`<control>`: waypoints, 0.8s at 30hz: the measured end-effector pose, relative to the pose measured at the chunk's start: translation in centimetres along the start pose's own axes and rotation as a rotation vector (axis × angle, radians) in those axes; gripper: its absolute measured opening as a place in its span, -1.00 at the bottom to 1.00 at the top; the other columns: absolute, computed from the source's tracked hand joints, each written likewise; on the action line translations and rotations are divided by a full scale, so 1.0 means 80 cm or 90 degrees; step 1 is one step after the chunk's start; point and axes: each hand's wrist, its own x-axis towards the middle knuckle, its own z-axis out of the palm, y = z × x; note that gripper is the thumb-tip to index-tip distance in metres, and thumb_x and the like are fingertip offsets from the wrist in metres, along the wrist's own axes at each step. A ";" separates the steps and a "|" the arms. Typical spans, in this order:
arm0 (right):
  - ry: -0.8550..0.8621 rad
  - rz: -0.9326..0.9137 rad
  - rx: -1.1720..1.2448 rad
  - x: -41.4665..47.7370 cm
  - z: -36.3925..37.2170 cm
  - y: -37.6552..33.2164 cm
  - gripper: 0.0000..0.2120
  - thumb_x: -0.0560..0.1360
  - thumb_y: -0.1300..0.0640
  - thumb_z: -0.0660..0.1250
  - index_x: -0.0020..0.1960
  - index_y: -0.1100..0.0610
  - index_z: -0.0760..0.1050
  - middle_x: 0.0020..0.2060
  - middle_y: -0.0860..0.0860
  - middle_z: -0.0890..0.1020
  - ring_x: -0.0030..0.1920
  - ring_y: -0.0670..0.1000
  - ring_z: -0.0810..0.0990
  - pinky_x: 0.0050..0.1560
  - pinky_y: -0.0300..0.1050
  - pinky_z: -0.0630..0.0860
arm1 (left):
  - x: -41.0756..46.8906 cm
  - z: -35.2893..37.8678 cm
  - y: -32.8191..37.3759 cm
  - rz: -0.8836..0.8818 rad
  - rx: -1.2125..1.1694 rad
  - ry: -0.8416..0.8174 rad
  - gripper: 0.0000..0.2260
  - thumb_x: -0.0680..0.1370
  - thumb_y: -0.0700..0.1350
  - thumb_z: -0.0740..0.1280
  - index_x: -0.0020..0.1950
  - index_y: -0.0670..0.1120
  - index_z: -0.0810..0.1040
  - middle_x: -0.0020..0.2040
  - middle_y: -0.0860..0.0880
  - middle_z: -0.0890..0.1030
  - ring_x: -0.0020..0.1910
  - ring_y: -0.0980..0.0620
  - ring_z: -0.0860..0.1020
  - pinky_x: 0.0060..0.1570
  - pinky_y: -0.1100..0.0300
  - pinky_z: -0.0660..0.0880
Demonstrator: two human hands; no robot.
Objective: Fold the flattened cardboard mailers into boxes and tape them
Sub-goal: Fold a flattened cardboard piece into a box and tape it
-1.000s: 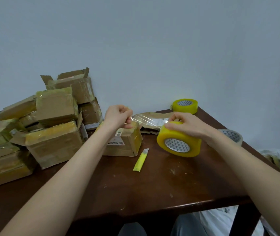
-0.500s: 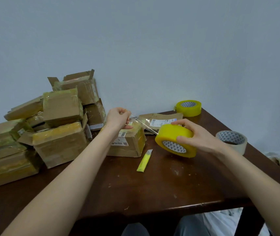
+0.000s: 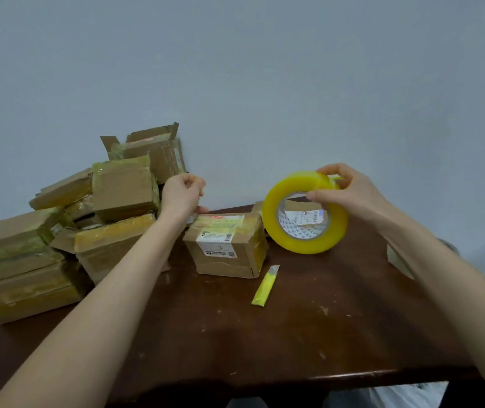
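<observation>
A small brown cardboard box with shipping labels stands on the dark wooden table. My right hand grips a big yellow tape roll by its top, raised above the table to the right of the box, its hole facing me. My left hand hovers above the box's back left corner with curled fingers, pinching the clear tape's free end; the strip itself is barely visible. Through the roll's hole I see part of a flat labelled mailer.
A pile of taped cardboard boxes fills the table's left side against the wall. A yellow utility knife lies in front of the box. Another tape roll peeks out behind my right forearm. The table's front edge is near me.
My right hand lifted the yellow roll off the table and turned it so its hole faces me. My left hand rose from the box top.
</observation>
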 end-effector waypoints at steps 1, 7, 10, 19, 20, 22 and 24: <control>-0.010 -0.004 -0.026 0.005 0.007 -0.010 -0.61 0.33 0.05 0.55 0.10 -0.10 0.51 -0.11 -0.07 0.62 -0.12 -0.09 0.60 -0.18 -0.25 0.47 | 0.006 -0.010 -0.007 -0.011 0.010 0.019 -0.86 0.61 -0.18 0.24 -0.03 -0.21 0.55 -0.24 -0.06 0.51 -0.39 0.03 0.55 -0.39 0.17 0.61; -0.063 -0.031 -0.260 0.026 0.042 -0.028 -0.56 0.26 -0.03 0.57 0.10 -0.17 0.55 0.10 -0.08 0.58 0.16 -0.02 0.50 0.03 -0.11 0.42 | 0.014 -0.030 -0.073 -0.021 0.189 -0.001 -0.87 0.63 -0.12 0.21 0.05 -0.14 0.51 -0.09 -0.06 0.52 -0.44 0.02 0.54 -0.54 0.31 0.46; -0.091 -0.030 -0.316 0.033 0.050 -0.032 -0.56 0.26 -0.07 0.56 0.10 -0.18 0.53 0.09 -0.06 0.57 0.15 0.00 0.50 0.02 -0.09 0.44 | 0.022 -0.026 -0.086 -0.005 0.214 -0.011 -0.86 0.63 -0.13 0.19 0.00 -0.15 0.49 -0.12 -0.08 0.52 -0.35 0.00 0.51 -0.50 0.27 0.44; -0.156 -0.008 -0.375 0.034 0.074 -0.004 -0.49 0.25 -0.06 0.57 0.17 -0.08 0.53 -0.05 0.00 0.61 0.01 0.03 0.57 -0.12 -0.12 0.49 | 0.040 -0.015 -0.131 -0.154 0.269 -0.167 -0.69 0.64 0.03 0.11 0.35 0.01 0.40 0.12 -0.04 0.48 -0.21 0.00 0.48 -0.52 0.25 0.36; -0.155 -0.002 -0.372 0.031 0.075 -0.001 -0.49 0.25 -0.05 0.58 0.16 -0.07 0.53 -0.09 -0.01 0.61 -0.03 0.01 0.57 -0.17 -0.15 0.48 | 0.040 -0.014 -0.132 -0.229 0.234 -0.200 -0.65 0.63 0.10 0.08 0.33 0.00 0.43 0.00 -0.06 0.51 -0.29 0.03 0.43 -0.53 0.28 0.32; -0.149 0.002 -0.359 0.028 0.076 0.003 -0.51 0.27 -0.02 0.58 0.16 -0.05 0.53 -0.18 -0.07 0.59 -0.11 -0.04 0.56 -0.27 -0.22 0.43 | 0.036 -0.016 -0.135 -0.379 0.119 -0.253 -0.54 0.61 0.22 0.06 0.17 -0.10 0.53 -0.28 -0.05 0.47 -0.45 0.10 0.34 -0.59 0.36 0.23; -0.150 0.000 -0.358 0.029 0.077 0.005 -0.51 0.28 -0.02 0.58 0.17 -0.04 0.53 -0.20 -0.11 0.57 -0.12 -0.04 0.56 -0.28 -0.23 0.42 | 0.029 -0.019 -0.136 -0.464 0.038 -0.278 -0.50 0.59 0.27 0.09 -0.03 -0.14 0.54 -0.38 -0.03 0.43 -0.54 0.15 0.32 -0.66 0.38 0.22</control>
